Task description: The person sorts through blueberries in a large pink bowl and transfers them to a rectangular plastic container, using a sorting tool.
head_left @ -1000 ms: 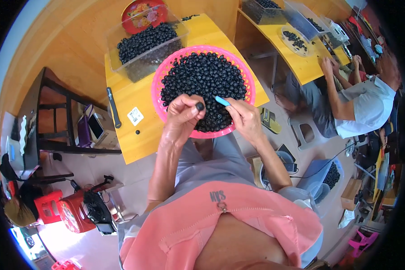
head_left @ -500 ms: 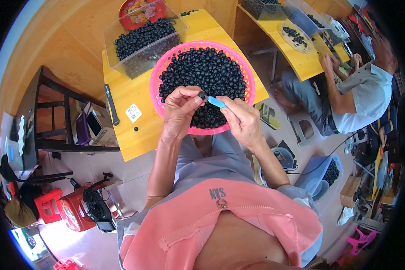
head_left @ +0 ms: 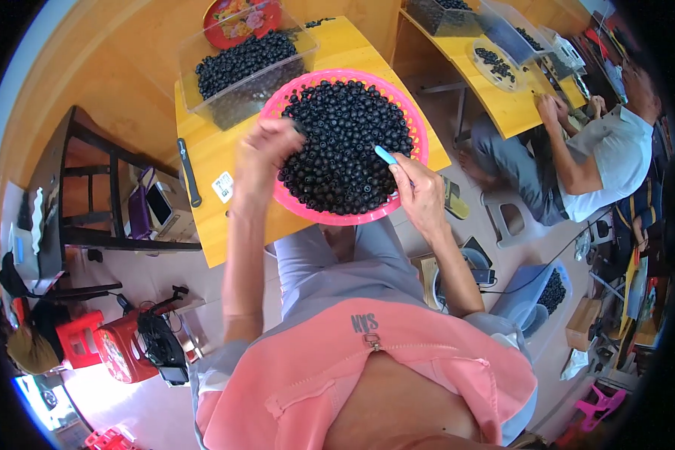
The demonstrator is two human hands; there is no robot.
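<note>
A round pink basket heaped with small black round fruits sits on a yellow table in front of me. My left hand hovers blurred at the basket's left rim, fingers bunched; what it holds is unclear. My right hand rests at the basket's near right rim, gripping a small tool with a light blue handle that points into the fruits.
A clear plastic tub of the same black fruits stands behind the basket, a red patterned tray beyond it. A dark knife lies at the table's left. Another person sits at a second yellow table to the right.
My left hand has pulled away from my right hand toward the basket's left rim. The right hand with the blue tool has stayed near the right rim.
</note>
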